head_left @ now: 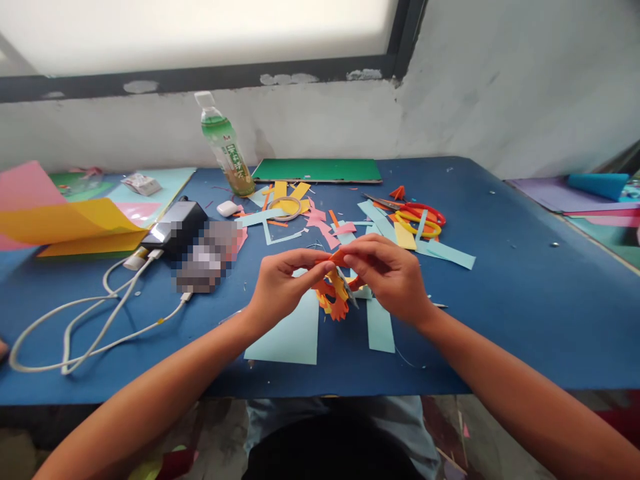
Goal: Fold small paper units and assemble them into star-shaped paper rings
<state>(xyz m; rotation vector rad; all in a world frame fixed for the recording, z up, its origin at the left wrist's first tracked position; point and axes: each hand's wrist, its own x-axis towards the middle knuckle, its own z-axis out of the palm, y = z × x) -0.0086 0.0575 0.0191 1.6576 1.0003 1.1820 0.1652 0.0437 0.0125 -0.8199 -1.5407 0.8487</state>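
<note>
Between my two hands, just above the middle of the table, is an orange and yellow paper cutout (337, 308) with scalloped edges and a bit of grey-blue behind it. My left hand (287, 280) pinches its orange top edge between thumb and fingers. From the other side, my right hand (387, 277) pinches the same orange part, fingertips close to those of my left. Under my left hand lies a light blue paper sheet (290, 330). A light blue strip (380, 327) lies below my right hand. My fingers hide part of the cutout.
Red and yellow scissors (417, 217) lie among paper scraps at the right. Beyond my hands are a tape roll (287, 209), a green board (317, 170) and a tilted-looking drink bottle (227, 150). A black adapter (177, 227), white cables (75, 333) and coloured sheets (75, 223) occupy the left.
</note>
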